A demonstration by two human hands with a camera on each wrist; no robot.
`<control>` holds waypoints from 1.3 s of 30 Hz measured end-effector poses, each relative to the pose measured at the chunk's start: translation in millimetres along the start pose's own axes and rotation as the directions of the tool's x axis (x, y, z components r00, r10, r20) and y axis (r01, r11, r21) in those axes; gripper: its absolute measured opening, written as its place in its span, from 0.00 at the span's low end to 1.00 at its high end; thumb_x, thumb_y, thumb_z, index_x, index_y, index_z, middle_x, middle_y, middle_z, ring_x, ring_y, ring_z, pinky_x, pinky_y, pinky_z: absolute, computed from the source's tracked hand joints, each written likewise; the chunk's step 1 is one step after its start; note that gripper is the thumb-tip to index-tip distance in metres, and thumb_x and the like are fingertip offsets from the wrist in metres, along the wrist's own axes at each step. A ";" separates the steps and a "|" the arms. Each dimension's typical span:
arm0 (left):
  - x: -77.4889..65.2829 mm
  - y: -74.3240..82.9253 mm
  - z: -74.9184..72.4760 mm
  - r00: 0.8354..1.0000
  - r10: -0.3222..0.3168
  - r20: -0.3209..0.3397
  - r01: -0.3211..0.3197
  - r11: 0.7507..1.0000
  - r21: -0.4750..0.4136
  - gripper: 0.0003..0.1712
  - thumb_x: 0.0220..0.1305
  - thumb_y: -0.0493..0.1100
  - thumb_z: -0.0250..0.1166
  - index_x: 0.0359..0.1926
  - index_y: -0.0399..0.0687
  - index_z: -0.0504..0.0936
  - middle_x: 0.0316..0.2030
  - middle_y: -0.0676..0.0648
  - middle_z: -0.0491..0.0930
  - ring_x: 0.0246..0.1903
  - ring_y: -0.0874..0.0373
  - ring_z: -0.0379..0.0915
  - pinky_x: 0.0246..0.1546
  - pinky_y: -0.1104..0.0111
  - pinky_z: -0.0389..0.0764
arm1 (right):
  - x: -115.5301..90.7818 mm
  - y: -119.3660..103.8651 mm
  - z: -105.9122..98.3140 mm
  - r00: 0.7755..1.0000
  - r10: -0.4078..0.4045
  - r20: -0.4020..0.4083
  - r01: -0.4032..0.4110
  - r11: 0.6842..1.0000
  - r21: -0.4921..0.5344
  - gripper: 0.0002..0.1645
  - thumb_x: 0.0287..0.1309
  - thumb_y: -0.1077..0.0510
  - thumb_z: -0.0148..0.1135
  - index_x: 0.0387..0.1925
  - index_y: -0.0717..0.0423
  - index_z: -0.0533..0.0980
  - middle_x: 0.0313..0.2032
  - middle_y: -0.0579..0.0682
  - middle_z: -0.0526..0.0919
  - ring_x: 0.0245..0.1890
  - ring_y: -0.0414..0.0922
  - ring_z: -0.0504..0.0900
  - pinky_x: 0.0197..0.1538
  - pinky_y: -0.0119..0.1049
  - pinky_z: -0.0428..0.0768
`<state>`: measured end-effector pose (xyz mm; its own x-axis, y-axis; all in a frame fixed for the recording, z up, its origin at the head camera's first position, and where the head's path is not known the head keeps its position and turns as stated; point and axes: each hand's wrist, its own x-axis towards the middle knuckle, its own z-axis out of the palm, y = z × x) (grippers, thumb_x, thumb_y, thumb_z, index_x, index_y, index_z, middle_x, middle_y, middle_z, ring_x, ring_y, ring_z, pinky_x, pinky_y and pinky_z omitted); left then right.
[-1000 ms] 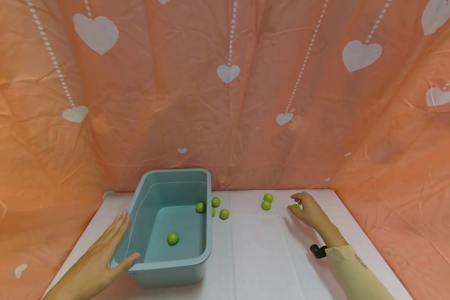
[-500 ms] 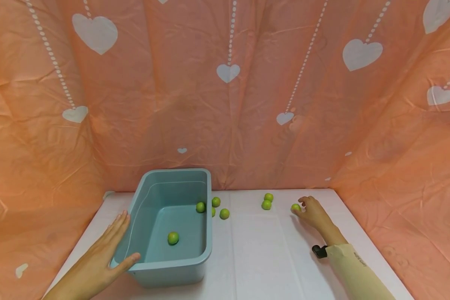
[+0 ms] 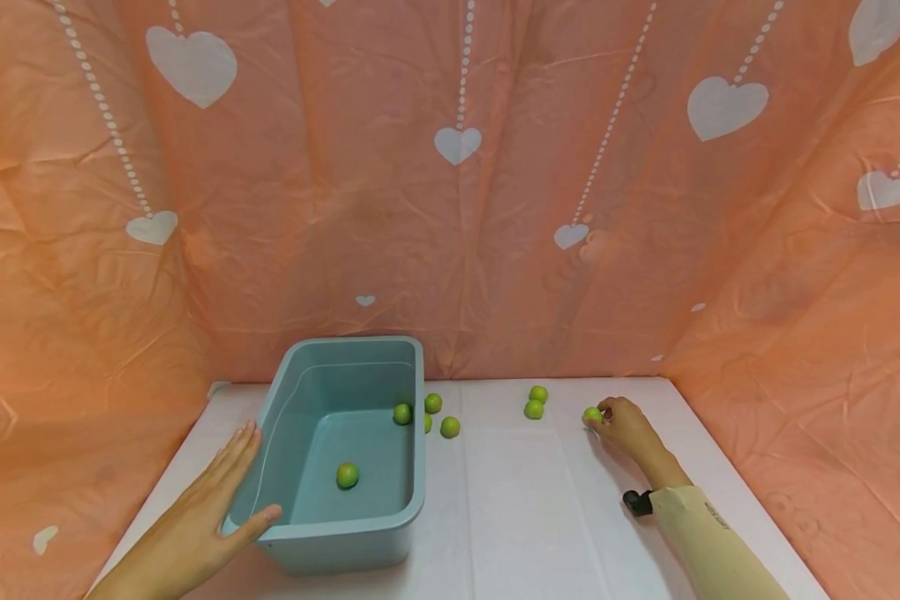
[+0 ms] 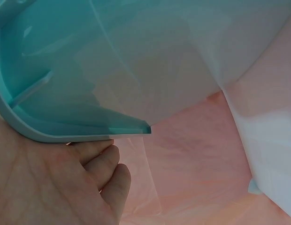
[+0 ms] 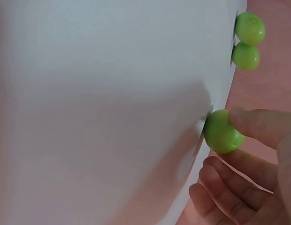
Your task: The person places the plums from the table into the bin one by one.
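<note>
My right hand [image 3: 630, 433] is at the right side of the table, its thumb and index finger pinching a small round green fruit [image 3: 592, 415]. In the right wrist view this fruit [image 5: 221, 132] sits at the white surface, thumb on one side and index finger on the other. My left hand [image 3: 202, 517] rests along the left rim of a blue-grey plastic bin [image 3: 417, 467], fingers straight and thumb spread over the near corner. Inside the bin lie two green fruits, one near the front [image 3: 347, 476] and one by the right wall [image 3: 402, 414].
Just right of the bin are three more green fruits [image 3: 450, 427], one partly hidden by its wall. Two others [image 3: 534, 408] touch each other farther right. A white cloth [image 3: 517, 508] covers the table, and an orange curtain [image 3: 510, 275] with white hearts surrounds it.
My right hand has drawn back slightly from over the fruit, and its thumb and index finger have closed on it. My left hand and the bin have stayed put.
</note>
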<state>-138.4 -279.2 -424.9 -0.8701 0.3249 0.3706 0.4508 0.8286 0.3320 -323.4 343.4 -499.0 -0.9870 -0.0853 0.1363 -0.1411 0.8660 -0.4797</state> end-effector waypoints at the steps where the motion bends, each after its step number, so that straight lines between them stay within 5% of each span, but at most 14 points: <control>1: 0.1 0.0 0.0 1.000 0.001 0.000 -0.001 1.000 0.001 0.59 0.69 0.56 0.74 0.86 0.40 0.50 0.86 0.40 0.46 0.84 0.64 0.30 0.70 0.87 0.29 | 0.4 0.3 0.2 1.000 0.004 0.004 -0.004 1.000 0.000 0.22 0.65 0.58 0.74 0.48 0.76 0.82 0.35 0.59 0.82 0.37 0.54 0.80 0.45 0.53 0.80; 11: -0.3 -0.1 0.3 1.000 -0.009 0.004 0.009 1.000 -0.008 0.59 0.70 0.56 0.74 0.87 0.41 0.49 0.86 0.41 0.45 0.84 0.64 0.30 0.69 0.88 0.29 | 2.7 -8.5 2.3 1.000 0.000 0.002 0.000 1.000 0.020 0.24 0.65 0.56 0.75 0.50 0.75 0.81 0.39 0.60 0.83 0.41 0.56 0.81 0.49 0.56 0.82; 39: -0.9 -0.3 0.6 1.000 0.002 -0.017 -0.002 1.000 -0.009 0.58 0.69 0.56 0.74 0.86 0.38 0.51 0.85 0.39 0.48 0.83 0.66 0.29 0.70 0.87 0.29 | 4.3 -79.2 10.3 0.971 -0.216 -0.099 0.227 0.966 0.126 0.18 0.64 0.60 0.76 0.50 0.69 0.84 0.41 0.58 0.87 0.38 0.52 0.85 0.45 0.47 0.85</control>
<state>-137.9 -279.5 -425.8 -0.8655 0.3188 0.3863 0.4547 0.8235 0.3392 -317.3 269.3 -469.3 -0.9206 -0.2208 0.3221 -0.3704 0.7549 -0.5413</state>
